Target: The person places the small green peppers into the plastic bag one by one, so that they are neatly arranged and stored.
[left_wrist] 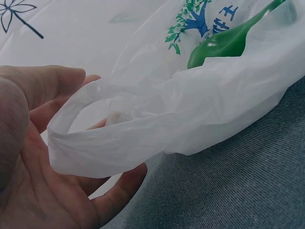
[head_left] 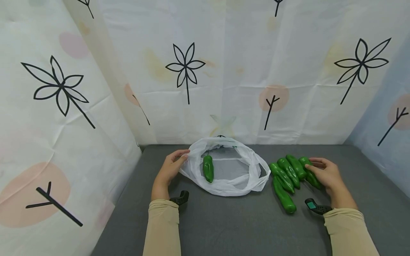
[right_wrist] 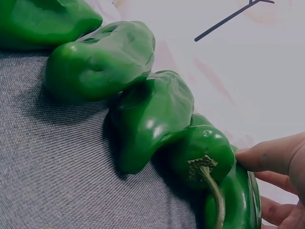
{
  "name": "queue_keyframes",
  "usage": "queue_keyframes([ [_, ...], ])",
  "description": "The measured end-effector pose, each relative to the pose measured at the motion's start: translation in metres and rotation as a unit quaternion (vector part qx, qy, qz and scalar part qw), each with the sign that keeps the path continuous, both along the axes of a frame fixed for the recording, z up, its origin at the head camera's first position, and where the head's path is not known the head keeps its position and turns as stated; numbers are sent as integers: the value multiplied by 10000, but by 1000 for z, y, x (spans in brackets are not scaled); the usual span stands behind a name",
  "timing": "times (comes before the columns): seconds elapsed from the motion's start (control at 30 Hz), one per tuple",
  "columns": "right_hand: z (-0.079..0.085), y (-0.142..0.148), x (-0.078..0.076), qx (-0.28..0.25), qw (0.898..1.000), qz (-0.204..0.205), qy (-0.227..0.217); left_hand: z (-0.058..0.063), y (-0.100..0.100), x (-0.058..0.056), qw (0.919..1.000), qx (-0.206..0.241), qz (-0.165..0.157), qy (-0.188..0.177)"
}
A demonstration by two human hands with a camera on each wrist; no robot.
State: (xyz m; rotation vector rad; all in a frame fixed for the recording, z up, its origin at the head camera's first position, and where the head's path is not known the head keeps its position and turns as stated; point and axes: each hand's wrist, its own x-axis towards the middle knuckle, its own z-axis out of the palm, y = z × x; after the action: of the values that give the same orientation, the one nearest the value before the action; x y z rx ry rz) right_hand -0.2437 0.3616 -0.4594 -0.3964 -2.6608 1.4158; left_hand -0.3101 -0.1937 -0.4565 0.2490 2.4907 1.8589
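Observation:
A white plastic bag (head_left: 256, 163) lies on the table with its mouth spread wide, and one green pepper (head_left: 208, 169) is inside it. My left hand (head_left: 173, 165) is at the bag's left edge. In the left wrist view its loosely bent fingers (left_wrist: 126, 188) rest against a handle loop (left_wrist: 95, 152) of the bag. To the right of the bag lies a cluster of several green peppers (head_left: 289, 172). My right hand (head_left: 328, 176) holds the rightmost pepper (right_wrist: 238, 195) of the cluster between thumb and fingers; part of its grip is hidden in the right wrist view.
The grey table (head_left: 230, 224) ends at a pale printed cloth (head_left: 224, 71) hanging behind and at both sides. One pepper (head_left: 283, 197) of the cluster points toward the table's front. A dark device is strapped at each wrist.

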Motion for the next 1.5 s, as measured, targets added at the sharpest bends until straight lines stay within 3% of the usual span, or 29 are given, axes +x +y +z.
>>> queue_keyframes([
  [0.5,10,-1,2,-203,9996,-95,180,1,0,0,10000,-37,-17,-31],
  [0.83,26,-10,3,-172,9984,57,528,1,0,1,10000,-30,-60,13],
  [1.5,48,-37,4,-381,9959,285,773,1,1,2,10000,-11,-86,-47],
])
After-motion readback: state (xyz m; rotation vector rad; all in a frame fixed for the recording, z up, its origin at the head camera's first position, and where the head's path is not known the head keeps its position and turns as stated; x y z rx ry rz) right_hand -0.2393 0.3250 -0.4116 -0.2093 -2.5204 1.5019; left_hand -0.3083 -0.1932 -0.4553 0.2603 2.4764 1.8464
